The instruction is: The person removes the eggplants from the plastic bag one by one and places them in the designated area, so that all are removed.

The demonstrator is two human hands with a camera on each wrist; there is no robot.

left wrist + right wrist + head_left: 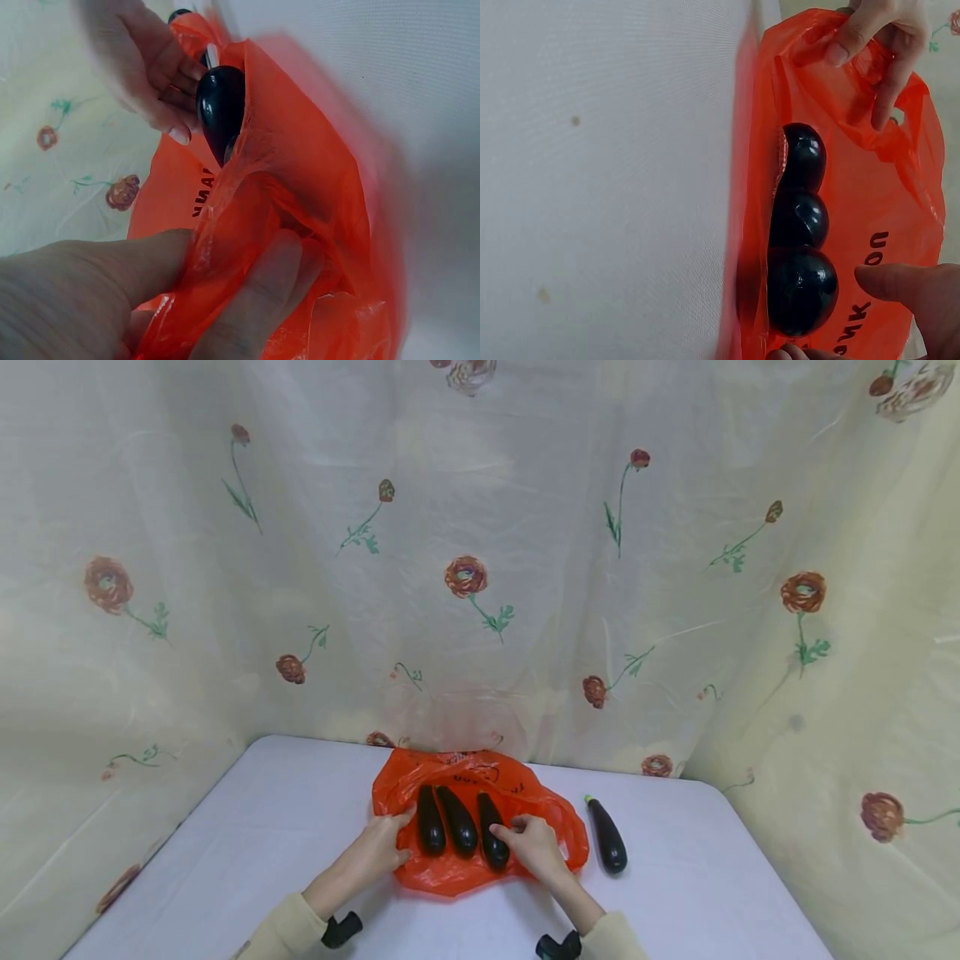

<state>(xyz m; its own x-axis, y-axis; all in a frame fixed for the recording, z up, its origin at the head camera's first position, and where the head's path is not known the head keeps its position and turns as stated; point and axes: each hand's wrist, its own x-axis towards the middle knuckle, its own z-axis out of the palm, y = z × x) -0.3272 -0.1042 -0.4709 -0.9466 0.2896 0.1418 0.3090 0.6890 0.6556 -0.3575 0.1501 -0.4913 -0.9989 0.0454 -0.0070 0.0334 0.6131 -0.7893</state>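
An orange-red plastic bag point(442, 881) lies spread on the table with three dark eggplants side by side on it: a left one point(431, 831), a middle one point(461, 828) and a right one point(489, 814). At the bag's left side, my left hand point(381, 845) pinches the thin plastic between thumb and fingers, as the left wrist view shows. My right hand point(536, 847) is at the right eggplant, thumb and fingers spread around its rounded end. In the right wrist view the thumb point(892, 283) stands apart from the nearest eggplant point(802, 292), while the fingertips are low beside it.
Another eggplant point(609, 843) lies on the white table point(690, 868), right of the bag. A flower-printed curtain point(525, 527) hangs behind the table and along both sides. A black strap device is on each wrist.
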